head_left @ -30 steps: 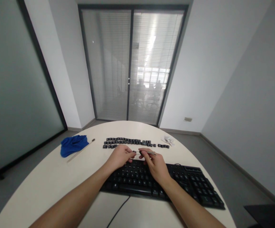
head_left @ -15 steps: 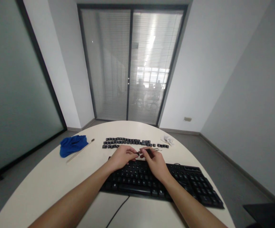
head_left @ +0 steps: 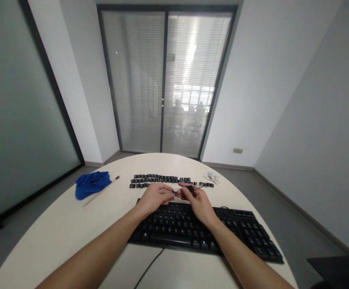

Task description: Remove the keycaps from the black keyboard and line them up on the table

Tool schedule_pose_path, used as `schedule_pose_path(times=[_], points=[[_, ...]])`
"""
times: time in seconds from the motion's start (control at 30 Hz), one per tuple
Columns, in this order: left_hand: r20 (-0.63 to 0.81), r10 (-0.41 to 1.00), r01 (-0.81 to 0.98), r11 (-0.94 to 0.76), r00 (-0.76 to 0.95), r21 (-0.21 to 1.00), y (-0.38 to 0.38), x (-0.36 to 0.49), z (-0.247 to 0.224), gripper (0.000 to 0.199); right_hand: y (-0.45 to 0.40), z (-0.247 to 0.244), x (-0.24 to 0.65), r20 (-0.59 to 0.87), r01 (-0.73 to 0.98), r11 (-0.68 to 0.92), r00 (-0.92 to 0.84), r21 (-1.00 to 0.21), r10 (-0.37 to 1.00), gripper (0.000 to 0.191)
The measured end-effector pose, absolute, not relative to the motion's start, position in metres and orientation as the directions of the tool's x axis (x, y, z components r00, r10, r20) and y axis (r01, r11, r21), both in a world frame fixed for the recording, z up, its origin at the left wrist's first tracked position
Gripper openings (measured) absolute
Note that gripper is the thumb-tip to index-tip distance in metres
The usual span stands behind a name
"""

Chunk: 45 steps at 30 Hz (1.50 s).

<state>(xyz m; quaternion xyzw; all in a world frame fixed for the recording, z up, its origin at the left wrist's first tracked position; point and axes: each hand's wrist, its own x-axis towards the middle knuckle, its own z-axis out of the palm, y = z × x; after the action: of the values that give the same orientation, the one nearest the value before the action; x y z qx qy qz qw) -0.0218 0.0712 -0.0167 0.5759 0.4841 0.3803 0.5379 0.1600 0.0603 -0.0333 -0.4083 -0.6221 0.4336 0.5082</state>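
Note:
Above the back edge of a black keyboard point(head_left: 174, 239), my two hands meet fingertip to fingertip. My left hand point(head_left: 154, 197) pinches a small black keycap point(head_left: 174, 193) between thumb and fingers. Fingers of my right hand point(head_left: 196, 200) touch or nearly touch that keycap. The same hand is closed on a keycap puller with a black handle point(head_left: 190, 188), its thin wire end point(head_left: 202, 185) pointing away to the right. Loose keycaps point(head_left: 153, 180) lie in rough rows behind the hands, partly hidden by them. Bare switch mounts show on the keyboard's upper rows.
To the left lie a blue cloth point(head_left: 92, 184) and a thin brush point(head_left: 102, 191) with a dark tip. Crumpled white tissue point(head_left: 213, 177) sits at the back right. A cable point(head_left: 150, 267) runs toward me over the round-edged table point(head_left: 80, 241). A black chair part point(head_left: 339, 271) shows at lower right.
The puller has turned slightly in my right hand, so its black handle shows more and its wire end sits lower over the keycaps. My left hand keeps its pinch.

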Motion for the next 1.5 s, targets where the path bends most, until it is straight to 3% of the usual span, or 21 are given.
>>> schedule_pose_path(times=[0.3,0.57,0.93,1.2,1.37,1.5], points=[[-0.033,0.981,0.257,-0.017,0.189,0.966,0.074,-0.020,-0.023,0.021,0.056,-0.037,0.160,0.321,0.249,0.354,-0.162,-0.902,0.933,0.042],[0.040,0.977,0.193,-0.081,0.208,0.978,0.075,-0.019,-0.029,0.026,0.053,-0.034,0.157,0.415,0.314,0.449,-0.172,-0.836,0.893,0.031],[-0.083,0.968,0.253,0.021,0.236,0.967,0.073,-0.019,-0.025,0.019,0.049,-0.034,0.157,0.432,0.393,0.465,-0.176,-0.793,0.885,0.029],[-0.059,0.973,0.280,-0.006,0.224,0.960,0.072,-0.019,-0.026,0.021,0.041,-0.027,0.153,0.451,0.431,0.524,-0.266,-0.735,0.852,0.029],[-0.059,0.966,0.243,-0.005,0.253,0.970,0.072,-0.018,-0.026,0.025,0.049,-0.034,0.155,0.435,0.380,0.473,-0.185,-0.795,0.881,0.031],[0.004,0.939,0.368,-0.138,0.344,0.920,0.073,-0.025,-0.024,0.020,0.056,-0.041,0.158,0.383,0.330,0.400,-0.117,-0.855,0.916,0.033]])
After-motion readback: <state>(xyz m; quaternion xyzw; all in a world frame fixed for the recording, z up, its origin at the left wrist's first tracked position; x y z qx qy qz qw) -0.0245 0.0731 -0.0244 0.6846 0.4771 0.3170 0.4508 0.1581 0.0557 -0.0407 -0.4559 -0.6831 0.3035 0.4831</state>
